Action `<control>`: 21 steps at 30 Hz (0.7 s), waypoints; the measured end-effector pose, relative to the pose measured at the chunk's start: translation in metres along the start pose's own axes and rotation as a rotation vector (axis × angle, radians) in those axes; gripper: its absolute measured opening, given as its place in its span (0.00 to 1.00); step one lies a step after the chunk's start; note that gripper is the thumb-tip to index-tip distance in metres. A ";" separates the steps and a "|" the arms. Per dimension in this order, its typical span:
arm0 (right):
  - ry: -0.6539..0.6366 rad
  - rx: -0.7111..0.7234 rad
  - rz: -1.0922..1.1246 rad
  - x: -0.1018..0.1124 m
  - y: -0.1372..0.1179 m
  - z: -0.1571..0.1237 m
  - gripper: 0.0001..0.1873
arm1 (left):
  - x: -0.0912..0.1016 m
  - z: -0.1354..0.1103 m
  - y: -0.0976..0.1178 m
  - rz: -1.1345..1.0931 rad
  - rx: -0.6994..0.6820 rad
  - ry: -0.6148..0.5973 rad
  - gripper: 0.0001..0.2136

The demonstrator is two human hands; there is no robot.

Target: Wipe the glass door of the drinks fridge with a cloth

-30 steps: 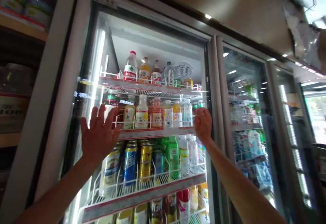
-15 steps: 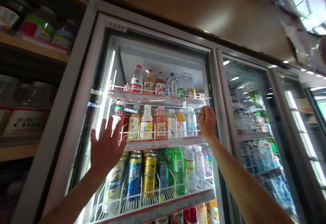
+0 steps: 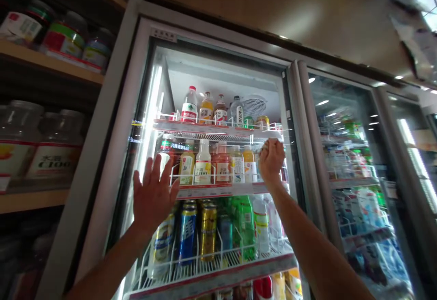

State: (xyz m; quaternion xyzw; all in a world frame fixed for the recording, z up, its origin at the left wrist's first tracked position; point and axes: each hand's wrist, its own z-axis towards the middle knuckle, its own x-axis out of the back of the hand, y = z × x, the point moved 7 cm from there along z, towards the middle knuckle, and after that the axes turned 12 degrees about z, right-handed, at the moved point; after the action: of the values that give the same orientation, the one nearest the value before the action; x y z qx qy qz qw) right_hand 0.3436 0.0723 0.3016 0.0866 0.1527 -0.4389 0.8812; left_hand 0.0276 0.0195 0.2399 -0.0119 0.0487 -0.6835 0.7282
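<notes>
While the left hand (image 3: 153, 193) is raised with its palm forward and fingers spread, the right hand (image 3: 272, 159) is curled with its fingers bent in; whether it grips anything, or whether either hand touches the pane, I cannot tell. Both are in front of the glass door (image 3: 220, 70), which stands upright just ahead and looks shut. It should handle as a heavy, stiff panel, smooth enough for fingers to slide and liable to crack under a knock; the firmer hold would be an upright edge of the door frame (image 3: 295, 109), not the bare pane. Bottles (image 3: 56, 154) on a wooden shelf (image 3: 34, 200) flank it at left. Behind the glass, out of reach, wire shelves carry a blue can (image 3: 187, 231), a gold can (image 3: 207, 229) and a green bottle (image 3: 246, 225). Farther right is a second door (image 3: 341, 90)
</notes>
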 end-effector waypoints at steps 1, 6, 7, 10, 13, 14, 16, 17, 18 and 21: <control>-0.027 0.017 0.003 -0.007 -0.011 -0.002 0.23 | 0.000 0.000 0.000 -0.010 -0.001 -0.001 0.27; -0.377 0.350 0.027 -0.039 -0.074 -0.029 0.23 | 0.001 0.000 -0.001 -0.016 0.004 0.015 0.27; -0.362 0.328 0.005 -0.037 -0.068 -0.025 0.23 | 0.001 0.000 -0.001 -0.007 0.003 0.015 0.27; -0.117 0.040 -0.075 -0.020 -0.026 0.004 0.23 | 0.000 0.000 0.000 0.012 -0.005 0.013 0.27; -0.028 -0.054 -0.072 -0.025 -0.026 0.015 0.23 | -0.001 0.000 0.000 0.016 -0.008 0.011 0.27; -0.074 0.001 -0.056 -0.034 -0.040 0.012 0.22 | -0.001 0.000 0.000 0.016 -0.010 0.011 0.26; -0.223 0.179 -0.014 -0.051 -0.079 -0.003 0.22 | 0.000 0.000 0.000 0.015 -0.016 0.009 0.26; -0.312 0.284 0.007 -0.057 -0.098 -0.013 0.22 | 0.001 0.000 0.000 0.016 -0.019 0.006 0.25; -0.400 0.387 0.026 -0.061 -0.112 -0.023 0.22 | 0.002 0.000 -0.002 0.018 -0.022 -0.002 0.25; -0.490 0.456 0.022 -0.058 -0.111 -0.025 0.22 | 0.004 0.003 -0.007 0.030 -0.064 -0.040 0.23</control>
State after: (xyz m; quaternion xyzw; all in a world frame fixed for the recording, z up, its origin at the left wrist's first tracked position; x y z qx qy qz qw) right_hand 0.2171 0.0564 0.2957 0.1750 -0.1667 -0.4601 0.8543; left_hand 0.0209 0.0154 0.2437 -0.0483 0.0562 -0.6703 0.7384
